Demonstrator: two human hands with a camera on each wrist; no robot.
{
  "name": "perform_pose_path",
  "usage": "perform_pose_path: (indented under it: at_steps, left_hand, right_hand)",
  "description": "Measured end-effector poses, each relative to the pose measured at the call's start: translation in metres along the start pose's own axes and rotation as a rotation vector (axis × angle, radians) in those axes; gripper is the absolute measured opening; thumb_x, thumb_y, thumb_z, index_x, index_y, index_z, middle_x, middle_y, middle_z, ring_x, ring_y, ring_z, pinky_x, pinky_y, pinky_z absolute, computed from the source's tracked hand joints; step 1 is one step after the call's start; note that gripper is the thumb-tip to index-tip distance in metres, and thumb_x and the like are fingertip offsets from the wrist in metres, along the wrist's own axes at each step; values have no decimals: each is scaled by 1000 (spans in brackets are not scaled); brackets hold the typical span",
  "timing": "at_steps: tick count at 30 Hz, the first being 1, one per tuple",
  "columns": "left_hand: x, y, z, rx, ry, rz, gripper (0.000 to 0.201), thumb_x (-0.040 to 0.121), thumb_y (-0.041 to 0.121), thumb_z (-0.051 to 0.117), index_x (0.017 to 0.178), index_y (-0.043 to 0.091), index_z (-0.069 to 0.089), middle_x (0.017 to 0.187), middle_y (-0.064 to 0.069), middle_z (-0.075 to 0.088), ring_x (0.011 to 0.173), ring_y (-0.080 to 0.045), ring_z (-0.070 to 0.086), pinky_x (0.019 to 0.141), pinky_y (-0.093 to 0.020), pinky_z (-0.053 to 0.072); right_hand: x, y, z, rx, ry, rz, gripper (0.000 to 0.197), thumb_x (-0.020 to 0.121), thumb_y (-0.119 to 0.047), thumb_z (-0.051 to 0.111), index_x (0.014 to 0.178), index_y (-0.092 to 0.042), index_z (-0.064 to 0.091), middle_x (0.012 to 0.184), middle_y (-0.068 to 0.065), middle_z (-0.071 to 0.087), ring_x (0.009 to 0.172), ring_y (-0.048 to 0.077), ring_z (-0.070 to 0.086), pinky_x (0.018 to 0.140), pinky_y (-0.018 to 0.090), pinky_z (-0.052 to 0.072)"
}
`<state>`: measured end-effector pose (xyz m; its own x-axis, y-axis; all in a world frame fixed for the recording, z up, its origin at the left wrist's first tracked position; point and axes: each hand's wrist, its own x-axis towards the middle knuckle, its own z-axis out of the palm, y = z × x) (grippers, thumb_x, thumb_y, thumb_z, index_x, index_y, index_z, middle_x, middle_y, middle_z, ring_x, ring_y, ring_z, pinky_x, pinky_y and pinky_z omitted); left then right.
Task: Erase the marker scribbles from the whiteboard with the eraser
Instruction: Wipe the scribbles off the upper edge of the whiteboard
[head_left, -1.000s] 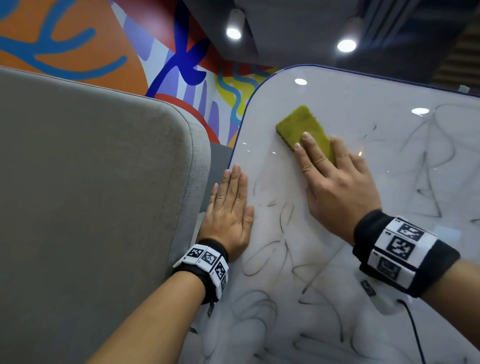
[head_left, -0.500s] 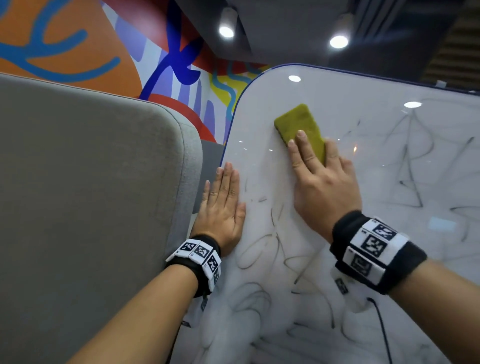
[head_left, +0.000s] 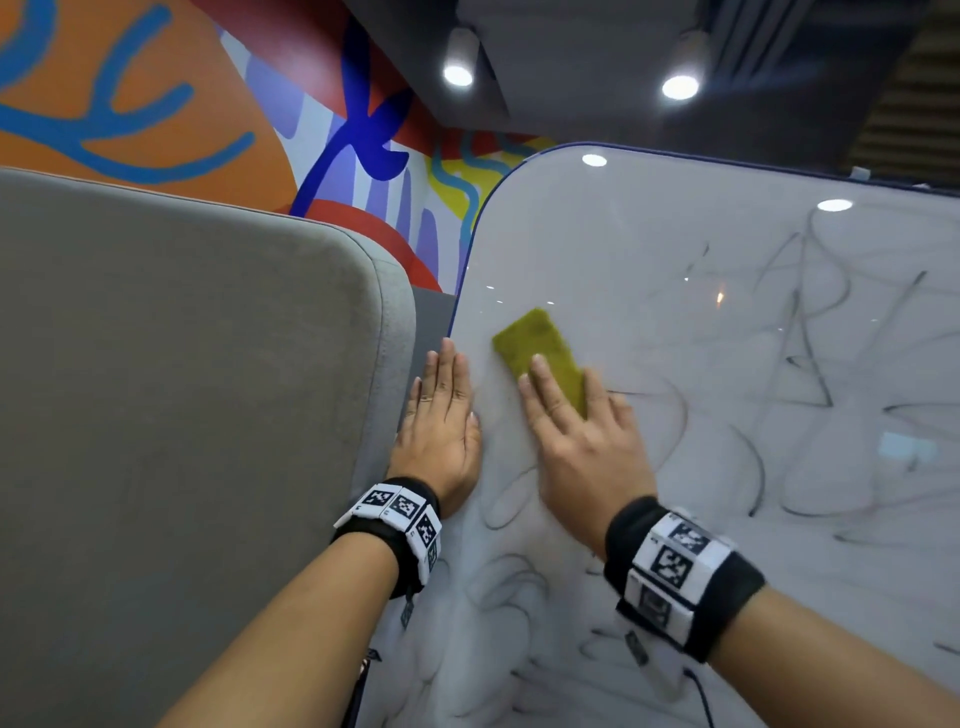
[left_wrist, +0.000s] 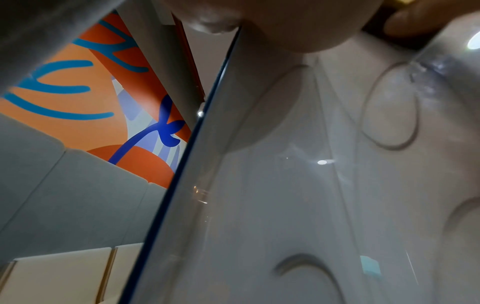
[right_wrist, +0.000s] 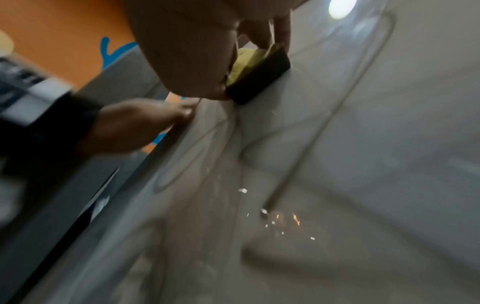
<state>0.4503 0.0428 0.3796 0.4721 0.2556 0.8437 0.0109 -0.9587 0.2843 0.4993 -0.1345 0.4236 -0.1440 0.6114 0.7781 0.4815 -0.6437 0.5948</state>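
The whiteboard (head_left: 675, 234) fills the right of the head view, with grey scribbles (head_left: 810, 353) across its right and lower parts. A yellow-green eraser (head_left: 540, 348) lies flat on the board near its left edge. My right hand (head_left: 576, 436) lies over the eraser's lower end with the fingers stretched on top. In the right wrist view the thumb side and a finger hold the black-based eraser (right_wrist: 259, 78) between them. My left hand (head_left: 441, 415) rests flat on the board's left edge, just left of the eraser, holding nothing. The left wrist view shows its palm (left_wrist: 285, 24) on the board (left_wrist: 285, 205).
A tall grey upholstered panel (head_left: 182, 389) stands close against the board's left edge. Behind it is a colourful mural wall (head_left: 156, 104). Ceiling lamps (head_left: 458, 75) reflect off the glossy board. A thin black cable (head_left: 701, 696) hangs from my right wristband.
My right hand has slid the eraser down and to the left, close beside my left hand. The scribbles next to the left hand look fainter. The left hand stays put.
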Motion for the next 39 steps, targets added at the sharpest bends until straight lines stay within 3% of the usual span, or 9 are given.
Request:
perform_pose_path:
  at_steps: [4, 8, 11, 15, 18, 23, 28, 33, 39]
  left_hand:
    - [-4, 0, -1, -30, -3, 4, 68, 92, 37, 11, 152, 16, -13, 159, 2, -25, 147, -8, -25, 121, -28, -11]
    - [-11, 1, 0, -36, -9, -19, 67, 93, 38, 9, 151, 18, -17, 158, 4, -29, 147, -8, -25, 119, -25, -15]
    - [-16, 0, 3, -40, -11, -35, 65, 95, 39, 8, 151, 17, -16, 158, 4, -30, 147, -8, -25, 121, -27, -13]
    - [-18, -2, 6, -48, -4, -29, 65, 95, 39, 11, 150, 18, -17, 159, 2, -25, 148, -10, -22, 122, -30, -9]
    - [-18, -2, 5, -25, -12, -26, 65, 95, 39, 11, 150, 18, -17, 160, 1, -24, 147, -9, -24, 123, -32, -9]
    - [-16, 6, -1, 33, -36, 7, 66, 97, 39, 12, 152, 11, -13, 160, -5, -24, 149, -14, -22, 122, -33, -11]
    - [27, 47, -14, 86, -3, 180, 66, 99, 39, 15, 156, 10, -2, 163, -4, -13, 151, -16, -14, 123, -36, -6]
    - [79, 73, -33, 63, -13, 111, 72, 93, 45, 2, 155, 13, -10, 159, -1, -28, 146, -12, -27, 119, -33, -16]
    - [136, 100, -67, 128, -23, 188, 64, 104, 37, 17, 156, 15, -11, 161, -2, -26, 149, -15, -23, 121, -37, -12]
  right_hand:
    - [-15, -3, 2, 29, -51, -159, 64, 79, -13, 43, 142, -14, 55, 152, 7, 46, 121, 49, 55, 87, 46, 39]
    - [12, 24, -5, -29, 39, -37, 59, 82, -13, 51, 141, -16, 56, 150, 5, 49, 120, 47, 55, 86, 45, 41]
    - [10, 11, 0, -34, 48, 23, 56, 87, -13, 46, 143, -14, 53, 152, 7, 47, 123, 50, 52, 88, 48, 40]
    - [-12, -6, 6, -6, -7, -120, 58, 86, -12, 41, 143, -15, 54, 153, 6, 45, 124, 51, 51, 89, 49, 43]
    - [1, 19, -1, -22, -2, -184, 59, 83, -12, 42, 140, -17, 57, 151, 5, 48, 124, 49, 53, 90, 48, 45]
    - [28, 55, -11, -79, 33, 94, 58, 87, -12, 44, 144, -17, 52, 151, 5, 48, 126, 49, 50, 90, 47, 41]
    - [26, 50, -9, -86, 63, 56, 55, 96, -16, 28, 146, -17, 49, 153, 5, 45, 128, 48, 50, 90, 48, 37]
    - [42, 100, -17, -141, 87, 65, 58, 91, -17, 39, 148, -18, 47, 153, 6, 45, 127, 46, 51, 88, 46, 40]
    - [79, 158, -37, -91, -25, 278, 70, 82, -19, 59, 150, -17, 43, 156, 10, 40, 123, 43, 51, 88, 46, 45]
